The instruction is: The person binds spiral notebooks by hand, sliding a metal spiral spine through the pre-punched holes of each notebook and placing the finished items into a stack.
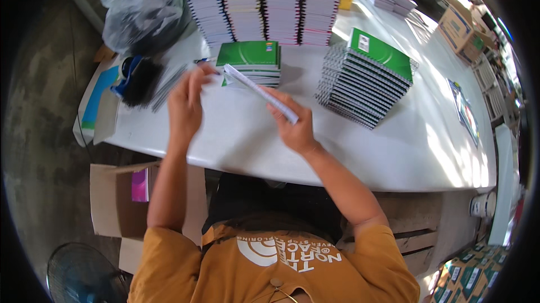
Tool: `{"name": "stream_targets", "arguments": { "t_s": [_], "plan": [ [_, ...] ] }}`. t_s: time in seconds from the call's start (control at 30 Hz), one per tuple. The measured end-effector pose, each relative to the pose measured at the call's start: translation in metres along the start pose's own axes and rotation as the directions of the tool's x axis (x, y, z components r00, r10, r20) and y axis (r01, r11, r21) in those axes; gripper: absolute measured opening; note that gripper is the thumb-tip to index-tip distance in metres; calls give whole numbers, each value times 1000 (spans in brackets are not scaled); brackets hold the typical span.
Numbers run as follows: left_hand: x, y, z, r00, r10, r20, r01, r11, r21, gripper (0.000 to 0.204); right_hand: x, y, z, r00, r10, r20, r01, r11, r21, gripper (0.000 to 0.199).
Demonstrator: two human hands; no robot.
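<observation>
Both my hands hold one notebook point(259, 91) edge-on above the white table point(360, 151). My right hand point(295, 129) grips its near end from below. My left hand point(188, 99) is raised at its far end, fingers curled by the spine, slightly blurred. Just behind the notebook lies a short stack of green-covered notebooks point(250, 61). A fanned stack of spiral-bound green notebooks point(365, 81) leans to the right of it.
Tall piles of spiral notebooks point(264, 2) stand at the back. A bundle of black spiral wires point(143, 81) and plastic bags point(143, 8) sit at the left. An open cardboard box point(121, 199) and a fan point(81, 275) are on the floor, lower left.
</observation>
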State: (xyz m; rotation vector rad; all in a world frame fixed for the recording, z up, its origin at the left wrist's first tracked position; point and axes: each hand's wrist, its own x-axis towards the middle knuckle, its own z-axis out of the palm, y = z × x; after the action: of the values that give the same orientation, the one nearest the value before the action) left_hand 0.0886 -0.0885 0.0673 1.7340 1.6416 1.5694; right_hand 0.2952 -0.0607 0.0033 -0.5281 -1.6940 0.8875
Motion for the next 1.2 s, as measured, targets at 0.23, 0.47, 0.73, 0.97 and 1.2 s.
{"name": "stream_targets", "arguments": {
  "t_s": [0.23, 0.47, 0.73, 0.97, 1.2],
  "plan": [
    [31, -164, -64, 995, -91, 28, 18, 469, 883, 34, -1, 37, -18, 898, 266, 350, -347, 918, 192, 36],
    [44, -138, -76, 984, 175, 30, -119, 526, 842, 20, -7, 41, -10, 914, 318, 252, -388, 866, 315, 34],
    [-35, -44, -10, 624, -468, 626, 470, 864, 178, 66, -5, 39, -6, 914, 331, 234, -390, 874, 290, 32],
    [-24, -52, -8, 858, -306, 413, 198, 938, 283, 45, -8, 44, -6, 880, 408, 242, -466, 841, 276, 28],
    [-15, -49, -6, 801, -431, 416, 393, 902, 179, 28, -11, 45, -6, 884, 406, 231, -455, 859, 233, 27]
  ]
}}
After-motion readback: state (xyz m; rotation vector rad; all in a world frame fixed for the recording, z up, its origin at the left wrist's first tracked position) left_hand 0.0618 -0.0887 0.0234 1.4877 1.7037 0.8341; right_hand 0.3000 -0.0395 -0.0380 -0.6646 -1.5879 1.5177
